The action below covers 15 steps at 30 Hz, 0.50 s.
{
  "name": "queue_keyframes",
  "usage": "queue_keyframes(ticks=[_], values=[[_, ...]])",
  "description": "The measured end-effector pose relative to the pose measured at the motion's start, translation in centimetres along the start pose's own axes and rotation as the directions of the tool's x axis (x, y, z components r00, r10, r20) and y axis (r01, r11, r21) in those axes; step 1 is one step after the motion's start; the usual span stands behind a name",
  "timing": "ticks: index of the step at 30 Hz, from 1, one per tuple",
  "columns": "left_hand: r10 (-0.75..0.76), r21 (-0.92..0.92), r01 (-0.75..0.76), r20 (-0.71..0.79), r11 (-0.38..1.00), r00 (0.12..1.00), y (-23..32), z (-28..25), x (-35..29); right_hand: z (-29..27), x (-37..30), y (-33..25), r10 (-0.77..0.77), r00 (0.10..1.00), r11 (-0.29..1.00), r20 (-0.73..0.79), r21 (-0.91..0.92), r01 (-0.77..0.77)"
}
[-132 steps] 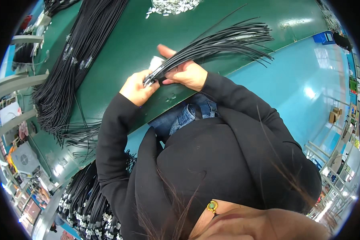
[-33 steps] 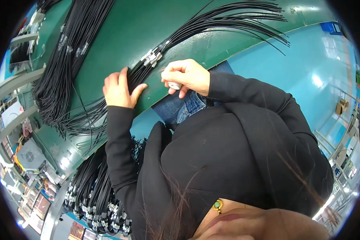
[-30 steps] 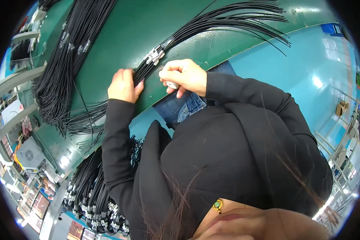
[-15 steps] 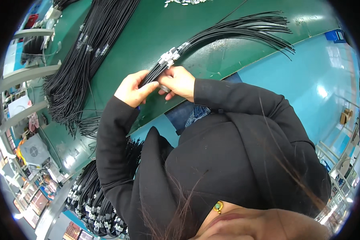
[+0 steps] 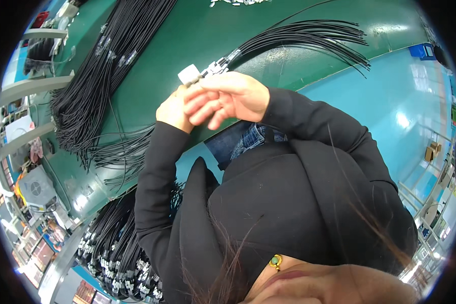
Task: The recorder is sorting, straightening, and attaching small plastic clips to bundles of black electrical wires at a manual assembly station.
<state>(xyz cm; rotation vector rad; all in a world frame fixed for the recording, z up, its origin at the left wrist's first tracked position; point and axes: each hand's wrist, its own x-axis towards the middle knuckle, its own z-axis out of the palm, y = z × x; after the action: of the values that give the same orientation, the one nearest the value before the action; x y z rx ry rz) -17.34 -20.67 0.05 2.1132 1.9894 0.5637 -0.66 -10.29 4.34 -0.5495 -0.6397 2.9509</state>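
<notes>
A bundle of thin black cables with white tags and small connectors lies over the green table, its loose ends fanned out to the right. My left hand is closed round the near end of this bundle, its fingers partly hidden behind my right hand. My right hand crosses over it, palm side showing and fingers loosely bent. A small white roll, apparently tape, stands out past the right hand's thumb and forefinger, seemingly pinched there; the exact contact is hidden.
A thick heap of black cables covers the table's left side, with loose strands nearer me. More cables with white tags hang at lower left. Small white pieces lie at the far edge. A metal rail runs at left.
My right hand has come up from below the bundle and swung across my left hand. The white roll now shows above the bundle. My left hand has turned slightly.
</notes>
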Motion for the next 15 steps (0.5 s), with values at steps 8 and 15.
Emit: queue_keyframes(ticks=[8, 15], values=[[-0.129, -0.485, 0.256, 0.280, 0.836, 0.951, 0.3, -3.7, 0.8, -4.7, 1.3, 3.2, -0.335, 0.941, 0.778, -0.055, -0.579, 0.243], [0.021, -0.645, 0.558, 0.664, 0.522, 0.748, 2.2, -6.1, 1.3, -5.9, 4.9, 0.9, -0.144, 0.884, 0.984, 0.444, 0.156, 0.082]])
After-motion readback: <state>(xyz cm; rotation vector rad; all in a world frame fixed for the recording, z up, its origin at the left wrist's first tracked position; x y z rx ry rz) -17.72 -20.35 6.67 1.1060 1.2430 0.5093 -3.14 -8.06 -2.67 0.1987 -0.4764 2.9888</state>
